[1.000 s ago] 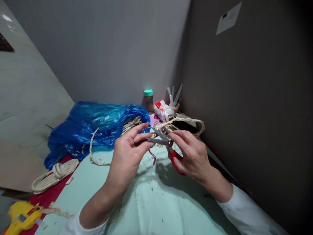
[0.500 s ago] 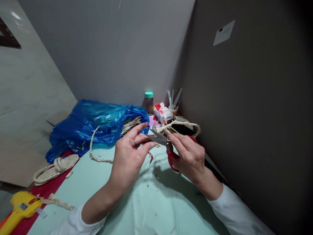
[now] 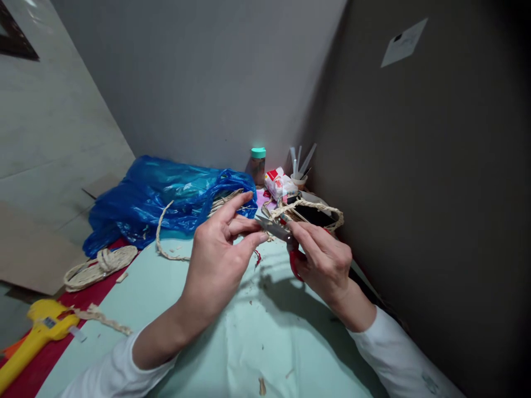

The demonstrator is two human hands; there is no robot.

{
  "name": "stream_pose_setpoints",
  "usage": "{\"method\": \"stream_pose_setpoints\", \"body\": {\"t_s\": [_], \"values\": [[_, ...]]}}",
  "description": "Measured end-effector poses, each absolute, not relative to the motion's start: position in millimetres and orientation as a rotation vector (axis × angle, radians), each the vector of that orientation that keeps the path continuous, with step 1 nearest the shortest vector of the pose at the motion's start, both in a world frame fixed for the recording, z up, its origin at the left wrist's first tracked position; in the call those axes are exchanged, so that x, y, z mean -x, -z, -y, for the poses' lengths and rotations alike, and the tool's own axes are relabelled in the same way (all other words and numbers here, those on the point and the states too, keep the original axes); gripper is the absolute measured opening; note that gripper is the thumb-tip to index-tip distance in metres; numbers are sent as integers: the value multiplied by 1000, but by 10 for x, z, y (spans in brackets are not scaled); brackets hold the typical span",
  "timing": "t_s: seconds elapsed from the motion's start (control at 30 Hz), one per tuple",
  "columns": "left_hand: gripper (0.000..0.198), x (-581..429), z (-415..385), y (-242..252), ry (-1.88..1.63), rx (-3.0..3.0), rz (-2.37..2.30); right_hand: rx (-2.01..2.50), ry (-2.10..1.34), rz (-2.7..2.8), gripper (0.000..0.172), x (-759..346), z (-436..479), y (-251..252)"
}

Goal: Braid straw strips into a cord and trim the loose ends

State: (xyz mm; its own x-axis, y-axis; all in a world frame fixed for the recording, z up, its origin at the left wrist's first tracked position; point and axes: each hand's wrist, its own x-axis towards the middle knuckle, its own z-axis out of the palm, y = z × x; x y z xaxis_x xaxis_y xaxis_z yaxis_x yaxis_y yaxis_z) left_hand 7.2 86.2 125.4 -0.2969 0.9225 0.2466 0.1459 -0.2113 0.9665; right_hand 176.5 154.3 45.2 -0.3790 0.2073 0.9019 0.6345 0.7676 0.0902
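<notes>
My right hand [image 3: 326,257] grips red-handled scissors [image 3: 277,229], their blades closed together and pointing left at my other hand. Thumb and middle finger of my left hand [image 3: 222,243] pinch around the blade tips, with the index finger stretched out above. Whatever lies between those fingers is too small to make out. A loop of pale braided straw cord [image 3: 319,206] shows just beyond my right hand. Another length of braided cord [image 3: 160,235] curves over the table left of my left hand and passes behind it.
A blue plastic bag [image 3: 166,199] with straw lies at the back. Behind my hands stand a green-lidded jar [image 3: 258,166], a red-and-white packet [image 3: 280,183] and a cup of sticks [image 3: 299,179]. At left are a coiled braid [image 3: 99,268] and a yellow glue gun [image 3: 50,323].
The scissor blades have gone from apart to closed. A small scrap now shows near the table's front. The whole view has shifted slightly.
</notes>
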Motion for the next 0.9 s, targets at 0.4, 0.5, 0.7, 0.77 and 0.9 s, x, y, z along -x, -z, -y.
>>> {"method": "stream_pose_setpoints", "body": {"t_s": [0.4, 0.5, 0.7, 0.77, 0.9], "values": [[20, 21, -1164, -1012, -1422, -1233, -1193, 892, -325, 1716, 10, -1702, -1655, -403], [17, 23, -1161, -994, -1337, -1245, -1146, 921, -689, 1626, 18, -1691, -1612, -480], [15, 0, -1170, -932, -1247, -1303, -1164, 683, -1356, 1428, 33, -1657, -1572, -529], [13, -23, -1167, -920, -1202, -1353, -1187, 669, -1408, 1355, 34, -1646, -1571, -520], [7, -69, -1142, -903, -1148, -1408, -1197, 678, -1518, 1275, 33, -1630, -1560, -507]]}}
